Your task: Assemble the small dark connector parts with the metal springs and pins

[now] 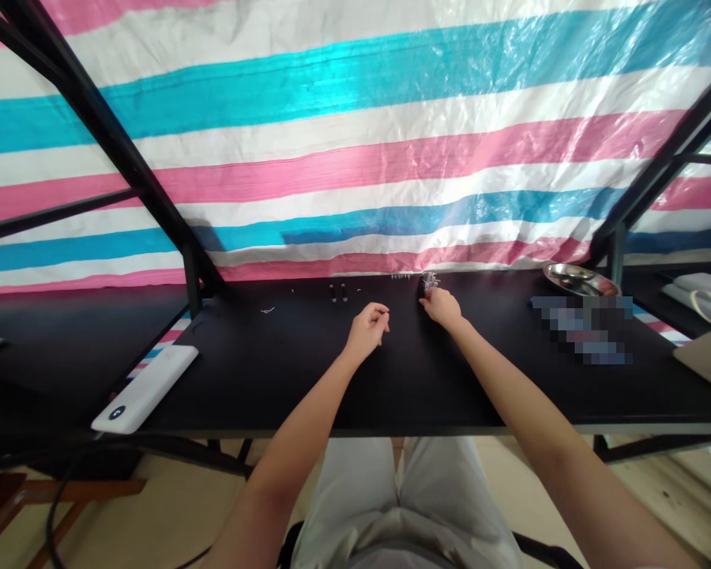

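Note:
My right hand (443,308) reaches to the far side of the black table, its fingers closed at a small dark item (422,286). Silvery thin pieces (431,280) cluster right by those fingertips; what exactly is gripped is too small to make out. To the left, my left hand (368,330) hovers over the tabletop with loosely bent fingers, tips apart, and nothing visible in it. Beyond it are two small dark strips with light ends (332,293). A short row of tiny silvery pieces (400,276) lies along the back edge.
A white power bank-like device (145,389) rests at the table's left edge. On the right are a round metal dish (581,280), a blurred-out patch and a beige bag (708,359). Thin white bits (267,310) lie at left. Black frame bars (118,150) and striped sheeting stand behind.

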The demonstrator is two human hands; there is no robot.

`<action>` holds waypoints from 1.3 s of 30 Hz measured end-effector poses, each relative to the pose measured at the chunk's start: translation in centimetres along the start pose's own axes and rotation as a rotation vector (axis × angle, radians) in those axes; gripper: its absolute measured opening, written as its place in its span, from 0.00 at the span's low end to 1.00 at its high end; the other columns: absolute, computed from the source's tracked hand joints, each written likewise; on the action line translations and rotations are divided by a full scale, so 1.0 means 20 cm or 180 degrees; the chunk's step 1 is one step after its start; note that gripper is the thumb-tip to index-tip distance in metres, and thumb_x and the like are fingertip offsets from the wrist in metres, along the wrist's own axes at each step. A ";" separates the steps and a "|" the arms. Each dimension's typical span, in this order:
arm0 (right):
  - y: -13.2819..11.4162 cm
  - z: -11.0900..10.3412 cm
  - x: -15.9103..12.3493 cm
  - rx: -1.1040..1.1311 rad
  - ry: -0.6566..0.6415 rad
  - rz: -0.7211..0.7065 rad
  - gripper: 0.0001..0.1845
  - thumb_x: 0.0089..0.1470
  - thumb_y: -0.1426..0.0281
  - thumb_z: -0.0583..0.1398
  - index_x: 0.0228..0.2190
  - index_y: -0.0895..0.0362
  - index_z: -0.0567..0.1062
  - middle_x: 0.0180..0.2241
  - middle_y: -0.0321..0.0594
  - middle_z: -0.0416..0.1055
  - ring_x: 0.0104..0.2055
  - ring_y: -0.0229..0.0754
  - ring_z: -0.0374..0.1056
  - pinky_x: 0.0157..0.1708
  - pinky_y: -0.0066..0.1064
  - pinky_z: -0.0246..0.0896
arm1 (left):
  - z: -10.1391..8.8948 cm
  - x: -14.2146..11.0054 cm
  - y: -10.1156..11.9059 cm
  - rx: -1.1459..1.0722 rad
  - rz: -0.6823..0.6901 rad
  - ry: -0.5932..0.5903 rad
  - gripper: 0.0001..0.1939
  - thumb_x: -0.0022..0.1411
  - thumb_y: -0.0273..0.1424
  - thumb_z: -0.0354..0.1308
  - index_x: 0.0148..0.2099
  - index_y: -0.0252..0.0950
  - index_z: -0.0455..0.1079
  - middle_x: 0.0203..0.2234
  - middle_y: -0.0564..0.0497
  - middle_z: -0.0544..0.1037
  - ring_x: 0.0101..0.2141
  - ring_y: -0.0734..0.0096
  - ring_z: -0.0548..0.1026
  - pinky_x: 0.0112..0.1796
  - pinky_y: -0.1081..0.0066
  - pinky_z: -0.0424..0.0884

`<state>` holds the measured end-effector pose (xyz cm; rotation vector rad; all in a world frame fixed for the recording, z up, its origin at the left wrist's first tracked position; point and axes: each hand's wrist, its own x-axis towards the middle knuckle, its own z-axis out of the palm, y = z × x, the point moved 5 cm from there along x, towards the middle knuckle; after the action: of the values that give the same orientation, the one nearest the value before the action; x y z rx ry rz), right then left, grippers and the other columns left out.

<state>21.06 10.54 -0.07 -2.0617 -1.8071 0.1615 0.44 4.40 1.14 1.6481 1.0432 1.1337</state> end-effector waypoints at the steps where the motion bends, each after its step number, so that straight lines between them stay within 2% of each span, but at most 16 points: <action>1: 0.01 0.00 0.00 -0.0008 -0.0043 0.0008 0.10 0.50 0.66 0.58 0.33 0.59 0.74 0.35 0.50 0.72 0.36 0.48 0.69 0.34 0.34 0.61 | 0.00 0.00 0.00 -0.0002 0.0001 -0.0001 0.10 0.58 0.36 0.50 0.38 0.36 0.63 0.20 0.58 0.69 0.12 0.84 0.62 0.15 0.79 0.59; 5: 0.06 -0.02 0.02 0.0071 -0.0203 0.0129 0.09 0.47 0.69 0.59 0.32 0.59 0.75 0.34 0.49 0.73 0.37 0.48 0.70 0.35 0.34 0.61 | 0.00 0.00 0.00 -0.0010 -0.0005 0.0007 0.10 0.57 0.36 0.51 0.38 0.36 0.63 0.20 0.58 0.69 0.12 0.84 0.62 0.15 0.80 0.59; 8: 0.10 -0.02 0.02 0.0301 -0.0170 0.0280 0.09 0.46 0.72 0.60 0.32 0.60 0.76 0.34 0.48 0.74 0.37 0.46 0.70 0.35 0.31 0.61 | 0.00 0.00 0.00 -0.0003 -0.0006 0.0008 0.09 0.57 0.35 0.51 0.38 0.35 0.63 0.19 0.58 0.68 0.13 0.83 0.62 0.15 0.80 0.59; 16: 0.16 -0.02 -0.01 0.0506 0.0183 0.0479 0.09 0.46 0.65 0.61 0.28 0.57 0.76 0.31 0.43 0.74 0.36 0.44 0.70 0.34 0.29 0.60 | 0.00 0.00 0.01 0.0030 -0.0030 0.0011 0.09 0.57 0.35 0.51 0.38 0.35 0.63 0.19 0.58 0.68 0.13 0.83 0.62 0.14 0.80 0.59; 26: 0.14 -0.03 -0.04 0.0352 0.0142 0.0586 0.11 0.45 0.64 0.59 0.31 0.55 0.77 0.35 0.45 0.74 0.39 0.49 0.70 0.35 0.33 0.61 | 0.00 -0.01 0.04 0.0097 -0.0046 0.0007 0.08 0.56 0.33 0.51 0.38 0.34 0.63 0.18 0.58 0.67 0.13 0.83 0.62 0.15 0.81 0.59; 34: 0.17 -0.03 -0.05 0.0370 -0.0178 0.0623 0.16 0.42 0.62 0.61 0.34 0.56 0.76 0.37 0.47 0.74 0.40 0.49 0.69 0.35 0.33 0.60 | 0.00 0.00 0.02 0.0227 -0.0085 -0.0019 0.08 0.56 0.34 0.51 0.36 0.35 0.64 0.18 0.57 0.68 0.14 0.82 0.63 0.15 0.80 0.59; 37: 0.15 -0.07 -0.08 0.0265 -0.0234 0.0586 0.16 0.42 0.60 0.61 0.32 0.58 0.76 0.35 0.48 0.74 0.38 0.50 0.69 0.33 0.33 0.59 | -0.01 0.00 0.01 0.0477 -0.0048 0.0025 0.08 0.57 0.34 0.49 0.36 0.35 0.64 0.19 0.57 0.69 0.14 0.81 0.63 0.18 0.79 0.60; 39: 0.12 -0.09 -0.11 0.0277 -0.0166 0.0505 0.14 0.43 0.59 0.60 0.28 0.57 0.76 0.32 0.48 0.74 0.35 0.49 0.69 0.31 0.33 0.58 | -0.02 0.00 0.02 0.0919 0.0039 0.0141 0.07 0.58 0.32 0.48 0.36 0.36 0.65 0.19 0.56 0.70 0.16 0.80 0.65 0.22 0.77 0.63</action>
<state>23.52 7.84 0.38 -2.1565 -1.6344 0.3348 0.11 4.30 1.52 1.8617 1.2743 1.0694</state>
